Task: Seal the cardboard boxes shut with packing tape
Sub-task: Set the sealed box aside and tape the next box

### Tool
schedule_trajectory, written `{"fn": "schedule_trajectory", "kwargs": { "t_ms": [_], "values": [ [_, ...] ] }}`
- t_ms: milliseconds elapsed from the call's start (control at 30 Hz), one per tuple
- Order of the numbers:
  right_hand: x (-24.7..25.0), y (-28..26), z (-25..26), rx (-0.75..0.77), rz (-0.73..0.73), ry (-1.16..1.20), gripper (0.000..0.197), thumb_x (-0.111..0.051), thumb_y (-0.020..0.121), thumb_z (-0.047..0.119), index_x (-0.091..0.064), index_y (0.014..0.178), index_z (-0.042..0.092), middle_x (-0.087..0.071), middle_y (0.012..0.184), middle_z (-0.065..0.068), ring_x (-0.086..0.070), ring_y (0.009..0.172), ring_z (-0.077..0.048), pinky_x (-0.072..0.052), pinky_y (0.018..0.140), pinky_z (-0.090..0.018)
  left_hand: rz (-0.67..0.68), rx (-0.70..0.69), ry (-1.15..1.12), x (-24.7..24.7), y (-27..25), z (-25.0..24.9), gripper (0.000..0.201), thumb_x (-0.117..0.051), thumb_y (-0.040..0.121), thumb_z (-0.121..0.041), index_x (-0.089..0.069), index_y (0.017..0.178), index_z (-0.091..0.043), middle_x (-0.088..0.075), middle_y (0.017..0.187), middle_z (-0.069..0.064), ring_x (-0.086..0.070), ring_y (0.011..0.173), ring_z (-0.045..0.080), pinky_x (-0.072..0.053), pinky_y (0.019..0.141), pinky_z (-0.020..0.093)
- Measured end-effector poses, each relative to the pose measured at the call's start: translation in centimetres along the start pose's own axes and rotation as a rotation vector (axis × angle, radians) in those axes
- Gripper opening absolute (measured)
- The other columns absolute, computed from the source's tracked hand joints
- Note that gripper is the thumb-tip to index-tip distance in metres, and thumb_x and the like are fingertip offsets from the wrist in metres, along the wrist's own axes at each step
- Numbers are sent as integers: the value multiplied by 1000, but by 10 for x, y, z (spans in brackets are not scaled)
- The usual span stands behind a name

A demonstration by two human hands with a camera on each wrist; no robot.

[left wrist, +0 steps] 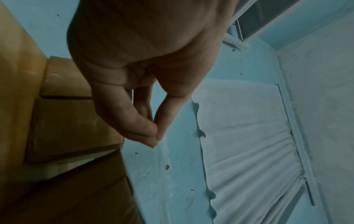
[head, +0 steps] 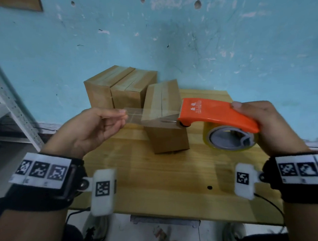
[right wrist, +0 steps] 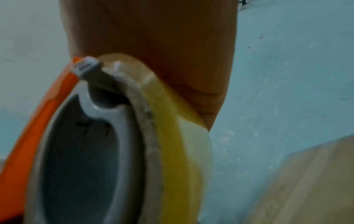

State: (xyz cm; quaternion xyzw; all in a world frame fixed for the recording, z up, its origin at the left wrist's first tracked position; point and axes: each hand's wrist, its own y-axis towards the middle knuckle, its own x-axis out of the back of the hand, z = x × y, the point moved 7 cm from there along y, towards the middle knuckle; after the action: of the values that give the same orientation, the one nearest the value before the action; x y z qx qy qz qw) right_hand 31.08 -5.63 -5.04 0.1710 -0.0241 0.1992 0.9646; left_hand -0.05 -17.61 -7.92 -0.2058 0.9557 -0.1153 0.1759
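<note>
Head view: white unreadable print on orange tape dispenser [head: 217, 113] in right hand [head: 270, 124].

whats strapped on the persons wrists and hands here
Hands are bare, no gloves. Each wrist wears a black band topped by a white strip of square black-and-white markers. A white block with one marker juts from each band. A thin black cable trails from the right one.
</note>
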Motion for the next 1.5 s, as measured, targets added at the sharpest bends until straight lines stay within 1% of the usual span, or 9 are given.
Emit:
{"fn": "schedule_trajectory", "kwargs": {
  "t_ms": [233,400,567,700,900,1100,1233,1333,1500],
  "values": [
    [2,7,9,78,-53,25,50,-69,77,37,-61,67,-10,-58,59,-17,-50,54,-27,-39,55,-27,1,-54,-39,12,9,-5,8,-70,69,-5,-77,71,-3,-71,72,6,-68,63,5,-51,51,8],
    [19,-4,15,31,-137,127,18,-68,52,39,-68,43,24,-60,46,13,-55,42,0,-43,48,-14,-58,-69,-61,41,13,-16,13,-67,73,-6,-76,64,-7,-67,66,2,-64,58,3,-55,64,9],
    [23,4,2,-25,-162,107,55,-48,93,9,-71,45,23,-62,47,9,-58,44,-5,-47,50,-17,-36,-5,-60,34,24,8,9,-64,88,-13,-63,79,-12,-63,67,1,-57,53,5,-44,43,12],
    [35,17,0,-28,-156,108,33,-54,90,17,-75,65,12,-64,55,-3,-59,50,-17,-49,56,-23,-37,-23,-88,30,36,17,15,-73,75,-20,-65,85,-12,-61,69,-3,-53,53,1,-34,40,12],
    [47,19,-10,-134,-133,200,32,-61,81,32,-71,88,3,-59,82,-23,-58,68,-30,-48,73,-36,-3,37,-157,16,48,42,4,-70,87,-15,-67,85,-12,-63,70,-3,-57,55,2,-36,40,14],
    [37,9,-34,-227,-102,104,37,-54,90,29,-75,63,13,-67,61,-8,-62,52,-21,-52,56,-25,2,171,-64,-7,51,74,10,-62,94,-17,-64,87,-10,-60,69,0,-51,59,7,-33,46,19],
    [39,11,-45,-256,-78,53,33,-62,82,35,-73,69,7,-64,66,-19,-59,58,-29,-47,61,-29,-48,102,64,-22,49,72,8,-61,95,-13,-66,88,-11,-58,62,-1,-49,56,7,-28,50,23],
    [36,14,-48,-237,-58,6,36,-71,70,40,-73,72,4,-63,69,-24,-59,64,-32,-45,67,-35,-79,34,153,-29,47,70,21,-60,95,-11,-64,75,-14,-54,60,0,-46,57,9,-25,50,25],
    [32,15,-52,-210,-67,-48,37,-60,87,21,-69,53,9,-60,50,-10,-56,43,-20,-45,47,-20,-110,-115,312,-34,44,63,31,-52,97,-12,-61,68,-16,-51,63,0,-44,61,12,-31,50,26]
  ]
}}
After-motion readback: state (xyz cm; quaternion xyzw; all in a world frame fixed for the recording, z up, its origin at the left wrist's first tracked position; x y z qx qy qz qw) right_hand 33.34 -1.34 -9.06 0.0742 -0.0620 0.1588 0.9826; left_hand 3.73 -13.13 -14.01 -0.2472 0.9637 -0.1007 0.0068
